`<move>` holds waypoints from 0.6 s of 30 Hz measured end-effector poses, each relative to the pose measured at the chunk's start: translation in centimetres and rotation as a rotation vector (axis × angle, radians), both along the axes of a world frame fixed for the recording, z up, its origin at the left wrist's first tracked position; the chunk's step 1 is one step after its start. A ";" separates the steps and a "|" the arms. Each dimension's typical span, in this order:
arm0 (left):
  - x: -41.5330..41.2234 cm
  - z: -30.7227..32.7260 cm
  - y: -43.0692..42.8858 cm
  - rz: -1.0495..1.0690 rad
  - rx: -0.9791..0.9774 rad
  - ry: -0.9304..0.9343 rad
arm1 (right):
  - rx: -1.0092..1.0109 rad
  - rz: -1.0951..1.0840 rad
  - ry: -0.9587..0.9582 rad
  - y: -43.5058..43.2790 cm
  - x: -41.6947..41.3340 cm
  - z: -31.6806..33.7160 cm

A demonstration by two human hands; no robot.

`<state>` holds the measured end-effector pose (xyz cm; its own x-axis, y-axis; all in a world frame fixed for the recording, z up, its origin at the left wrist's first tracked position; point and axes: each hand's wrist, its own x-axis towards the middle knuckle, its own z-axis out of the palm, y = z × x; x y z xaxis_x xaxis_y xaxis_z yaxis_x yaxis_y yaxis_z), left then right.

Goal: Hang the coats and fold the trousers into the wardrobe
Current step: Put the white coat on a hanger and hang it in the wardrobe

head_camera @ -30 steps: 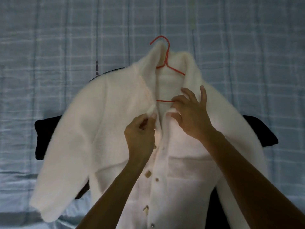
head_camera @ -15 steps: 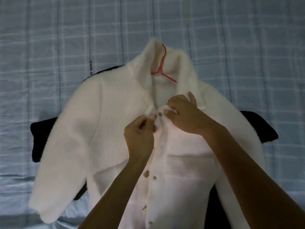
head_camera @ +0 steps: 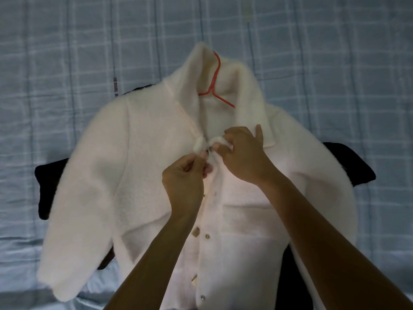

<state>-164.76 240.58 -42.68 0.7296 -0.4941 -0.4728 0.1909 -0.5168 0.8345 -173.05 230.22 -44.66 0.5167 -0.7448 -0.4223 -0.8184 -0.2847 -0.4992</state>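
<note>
Mid-frame, your L hand (head_camera: 183, 182) & R hand (head_camera: 243, 157) clamp fingers on the white coat (head_camera: 134, 175), one front edge each, prob. to shut its top snap (head_camera: 210, 149) over the red hanger (head_camera: 215, 79).

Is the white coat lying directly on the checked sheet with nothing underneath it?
No, a black garment shows from under the white coat on both sides, between it and the checked sheet.

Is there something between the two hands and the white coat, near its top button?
Nothing visible stands between them. The left hand and the right hand both pinch the front edges of the white coat at the top button. The red hanger sits higher, inside the collar, clear of the fingers.
</note>
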 end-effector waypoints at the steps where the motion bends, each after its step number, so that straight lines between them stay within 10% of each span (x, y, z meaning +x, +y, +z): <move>1: -0.1 -0.1 0.0 0.004 0.000 0.001 | -0.001 -0.009 0.004 0.1 0.0 0.0; 18: -1.4 -0.5 -0.9 0.110 -0.024 -0.035 | -0.181 -0.164 -0.251 3.3 0.7 -0.7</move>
